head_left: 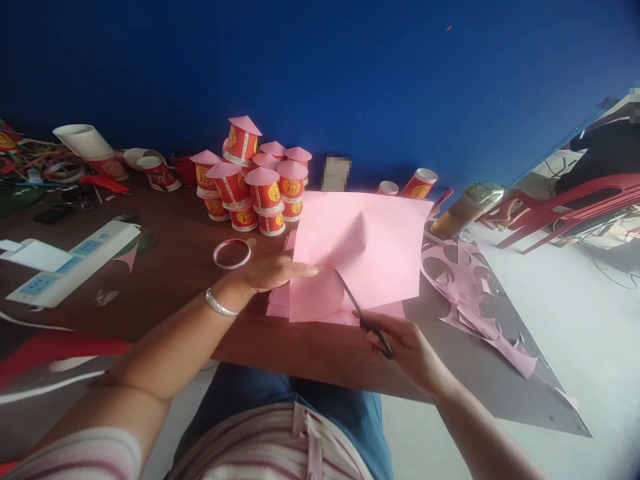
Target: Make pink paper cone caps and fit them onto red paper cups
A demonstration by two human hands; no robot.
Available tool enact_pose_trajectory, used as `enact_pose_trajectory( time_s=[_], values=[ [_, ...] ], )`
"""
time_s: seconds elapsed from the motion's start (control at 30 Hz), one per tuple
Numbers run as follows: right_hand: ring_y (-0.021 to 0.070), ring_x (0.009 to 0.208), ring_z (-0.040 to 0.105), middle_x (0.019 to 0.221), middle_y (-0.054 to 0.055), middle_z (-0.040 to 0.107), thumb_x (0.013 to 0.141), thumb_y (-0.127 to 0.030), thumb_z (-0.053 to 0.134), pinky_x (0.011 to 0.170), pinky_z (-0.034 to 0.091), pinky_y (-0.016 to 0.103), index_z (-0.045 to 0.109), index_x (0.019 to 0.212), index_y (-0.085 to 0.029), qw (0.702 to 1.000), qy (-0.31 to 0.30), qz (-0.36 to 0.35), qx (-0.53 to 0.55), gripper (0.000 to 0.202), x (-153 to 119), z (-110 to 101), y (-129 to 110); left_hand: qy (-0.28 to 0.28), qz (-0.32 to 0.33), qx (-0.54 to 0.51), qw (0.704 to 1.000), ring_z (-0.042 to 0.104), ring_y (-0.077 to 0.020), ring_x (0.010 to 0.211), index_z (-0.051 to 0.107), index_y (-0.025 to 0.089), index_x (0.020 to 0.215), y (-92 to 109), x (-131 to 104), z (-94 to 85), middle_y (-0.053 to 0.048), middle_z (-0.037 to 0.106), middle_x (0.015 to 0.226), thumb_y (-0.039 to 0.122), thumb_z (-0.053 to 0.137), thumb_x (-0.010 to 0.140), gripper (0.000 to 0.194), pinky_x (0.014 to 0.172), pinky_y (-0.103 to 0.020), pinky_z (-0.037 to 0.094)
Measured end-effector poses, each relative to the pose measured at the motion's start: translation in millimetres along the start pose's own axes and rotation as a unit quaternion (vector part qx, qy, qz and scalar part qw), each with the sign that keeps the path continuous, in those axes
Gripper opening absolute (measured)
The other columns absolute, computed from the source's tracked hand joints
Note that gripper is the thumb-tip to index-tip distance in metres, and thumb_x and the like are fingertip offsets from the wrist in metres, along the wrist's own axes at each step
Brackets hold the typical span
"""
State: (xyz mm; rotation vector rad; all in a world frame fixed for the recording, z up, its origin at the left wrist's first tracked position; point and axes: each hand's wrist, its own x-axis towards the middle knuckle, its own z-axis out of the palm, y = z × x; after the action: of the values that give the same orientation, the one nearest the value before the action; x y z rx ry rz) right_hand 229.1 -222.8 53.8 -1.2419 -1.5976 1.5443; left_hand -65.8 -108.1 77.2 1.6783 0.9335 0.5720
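My left hand (275, 270) grips the left edge of a pink sheet of paper (390, 247), thumb lying on top and the fingers hidden beneath. In my right hand (393, 337) is a pair of dark-handled scissors (367, 323), its blades pointing up and left into the sheet. A curved cut line runs near the blades, and the paper bulges into a fold above them. More pink sheets (277, 307) lie under this one on the brown table. A white-and-red paper ring (231, 254) rests just beyond my left hand.
Several red paper cups with pink cone tops (263, 190) stand stacked at the back. Pink paper offcuts (475, 293) spread across the right side, near a jar of brown liquid (465, 207). A power strip (75, 263) lies at left. Beyond the table stands a red chair (565, 207) with a person.
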Motion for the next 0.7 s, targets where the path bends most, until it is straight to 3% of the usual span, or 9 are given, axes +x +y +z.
enact_pose_trajectory(
  time_s=[0.2,0.37,0.53,0.7],
  values=[
    [0.0121,0.064,0.057,0.077,0.0,0.055,0.102,-0.041,0.057,0.065,0.052,0.03,0.071,0.133,-0.018,1.0,-0.003,0.002,-0.001,0.041,-1.9,-2.3,4.6,-0.037,-0.018,-0.044,0.998,0.055,-0.0304,0.142,0.079,0.025,0.119,1.7,0.1,-0.2,0.001,0.074,0.133,0.058,0.073,0.084,0.048,0.122,-0.039,0.042],
    [0.0119,0.065,0.056,0.078,0.0,0.056,0.1,-0.039,0.058,0.064,0.051,0.029,0.071,0.133,-0.018,1.0,-0.004,0.007,0.012,0.04,-1.0,-2.4,4.7,-0.018,-0.029,-0.033,0.999,0.059,-0.0321,0.136,0.08,0.025,0.112,4.5,0.4,0.6,0.001,0.077,0.124,0.055,0.074,0.083,0.043,0.118,-0.04,0.046],
    [0.0111,0.065,0.054,0.078,0.0,0.055,0.101,-0.036,0.056,0.064,0.05,0.028,0.07,0.134,-0.019,1.0,-0.013,0.008,0.01,0.04,-0.2,-2.5,2.3,-0.045,0.024,-0.024,0.998,0.058,-0.0316,0.135,0.078,0.024,0.114,11.4,2.7,0.1,-0.001,0.078,0.119,0.046,0.072,0.085,0.037,0.119,-0.041,0.044],
    [0.0103,0.064,0.054,0.077,-0.001,0.054,0.102,-0.033,0.055,0.066,0.05,0.028,0.07,0.134,-0.021,1.0,-0.016,0.004,-0.013,0.038,4.5,-6.5,3.1,-0.065,0.011,0.011,0.998,0.059,-0.0324,0.131,0.074,0.018,0.121,17.4,4.9,-6.0,-0.004,0.077,0.12,0.051,0.066,0.089,0.047,0.119,-0.044,0.043]
  ],
)
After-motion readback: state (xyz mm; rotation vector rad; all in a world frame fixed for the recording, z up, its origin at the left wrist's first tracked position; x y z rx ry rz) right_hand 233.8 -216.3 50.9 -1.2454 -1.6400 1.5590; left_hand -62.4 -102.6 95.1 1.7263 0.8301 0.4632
